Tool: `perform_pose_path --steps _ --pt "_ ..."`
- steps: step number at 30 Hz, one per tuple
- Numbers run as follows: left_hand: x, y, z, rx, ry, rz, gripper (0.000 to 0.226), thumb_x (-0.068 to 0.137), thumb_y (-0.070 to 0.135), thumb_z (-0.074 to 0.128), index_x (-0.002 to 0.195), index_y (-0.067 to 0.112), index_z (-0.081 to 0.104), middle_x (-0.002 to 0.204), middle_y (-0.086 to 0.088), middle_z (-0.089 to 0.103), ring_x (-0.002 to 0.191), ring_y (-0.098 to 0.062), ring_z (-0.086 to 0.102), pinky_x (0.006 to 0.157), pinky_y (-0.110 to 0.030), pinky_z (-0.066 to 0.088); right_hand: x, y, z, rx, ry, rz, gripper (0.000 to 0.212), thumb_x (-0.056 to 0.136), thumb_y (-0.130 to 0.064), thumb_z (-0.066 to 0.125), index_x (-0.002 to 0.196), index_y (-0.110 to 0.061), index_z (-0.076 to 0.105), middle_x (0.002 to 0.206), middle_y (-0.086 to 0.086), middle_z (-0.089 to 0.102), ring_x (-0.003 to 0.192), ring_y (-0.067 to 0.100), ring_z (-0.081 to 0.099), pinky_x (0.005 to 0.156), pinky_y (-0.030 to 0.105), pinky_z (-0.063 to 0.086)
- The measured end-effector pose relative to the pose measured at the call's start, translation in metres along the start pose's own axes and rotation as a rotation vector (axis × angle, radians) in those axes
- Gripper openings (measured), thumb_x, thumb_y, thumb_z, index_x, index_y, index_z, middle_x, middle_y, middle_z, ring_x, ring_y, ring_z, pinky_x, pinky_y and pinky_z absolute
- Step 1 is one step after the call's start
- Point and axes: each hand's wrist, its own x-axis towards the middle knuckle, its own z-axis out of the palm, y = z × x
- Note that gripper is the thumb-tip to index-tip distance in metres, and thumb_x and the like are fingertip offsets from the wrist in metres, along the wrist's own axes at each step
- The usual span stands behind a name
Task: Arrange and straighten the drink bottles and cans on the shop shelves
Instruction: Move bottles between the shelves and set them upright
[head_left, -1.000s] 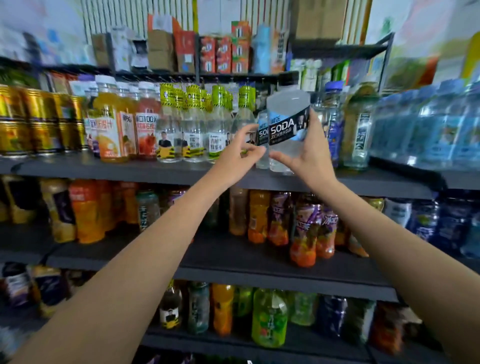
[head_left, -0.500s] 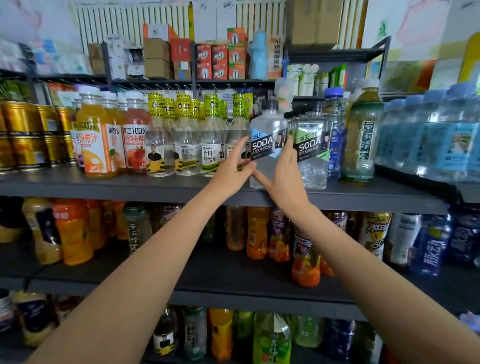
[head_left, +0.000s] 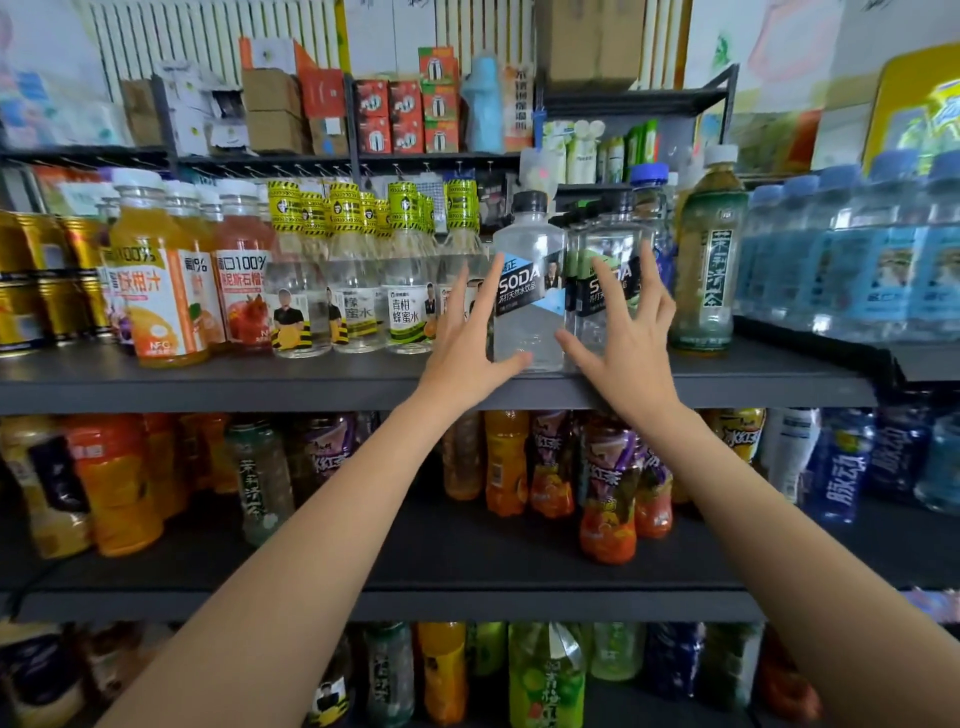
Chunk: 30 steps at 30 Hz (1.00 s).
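Both hands are spread wide with straight, splayed fingers, holding nothing. The left hand (head_left: 464, 338) is raised just left of the soda bottle (head_left: 529, 291), its thumb reaching toward the bottle's lower body; whether the thumb touches it cannot be told. The right hand (head_left: 623, 332) is raised just right of that bottle, in front of a second soda bottle (head_left: 605, 280), whose label its fingers partly cover.

The soda bottle stands upright between the two hands, at the front edge of the dark, matte shelf (head_left: 208, 387). It is clear, smooth plastic with rounded shoulders, a black screw cap and a slanted black, white and pale-blue label reading SODA; the liquid inside is colourless.

Left of the soda bottle stands a row of clear honey-water bottles (head_left: 408, 291) with yellow-and-black striped neck wraps. Further left of it are squarish juice bottles (head_left: 156, 291) filled with orange and red juice and topped by white caps, then stacked shiny gold cans (head_left: 31, 280). Right of the soda bottle, past the second one, a tall green tea bottle (head_left: 709, 260) with a white cap stands upright, and beyond it a block of blue-capped water bottles (head_left: 852, 249). Below the soda bottle, the lower shelf (head_left: 467, 597) carries tea and juice bottles in orange, purple and blue.
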Motion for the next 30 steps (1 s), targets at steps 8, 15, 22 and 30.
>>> perform_pose_path --steps 8,15,22,30 --pt "0.003 -0.002 0.004 0.120 -0.016 -0.049 0.099 0.085 0.032 0.066 0.142 0.045 -0.014 0.156 -0.006 0.006 0.140 -0.027 0.023 0.101 -0.050 0.038 -0.007 0.002 0.003 0.117 0.002 0.041 0.083 0.080 -0.038 0.069 0.144 -0.008 0.025 0.152 0.024 0.005 0.137 0.043 0.020 0.105 0.044 0.032" --pt "0.000 0.004 0.002 0.191 -0.087 -0.060 0.098 0.090 0.030 0.060 0.137 0.042 -0.026 0.134 -0.009 0.052 0.052 -0.015 0.052 0.046 -0.029 0.041 -0.005 0.003 0.002 0.132 -0.080 0.081 0.088 0.081 -0.041 0.067 0.147 -0.013 0.016 0.149 0.020 0.014 0.130 0.035 0.035 0.091 0.039 0.045" --pt "-0.043 0.007 0.016 0.275 0.132 0.037 0.072 0.093 0.028 0.050 0.149 0.027 0.004 0.148 0.000 0.036 0.123 -0.020 0.047 0.101 -0.038 0.036 -0.029 -0.002 -0.011 0.189 -0.018 0.050 0.067 0.086 -0.025 0.065 0.140 -0.004 0.031 0.144 0.023 0.020 0.133 0.036 0.026 0.108 0.038 0.029" --pt "-0.169 -0.051 0.075 0.242 0.071 0.057 0.055 0.083 0.008 0.051 0.136 0.015 0.041 0.138 -0.006 0.044 0.127 -0.018 0.036 0.104 -0.038 0.031 -0.181 0.039 0.008 0.242 -0.136 0.281 0.057 0.081 -0.018 0.067 0.128 0.001 0.039 0.131 0.022 0.033 0.123 0.034 0.036 0.103 0.049 0.038"
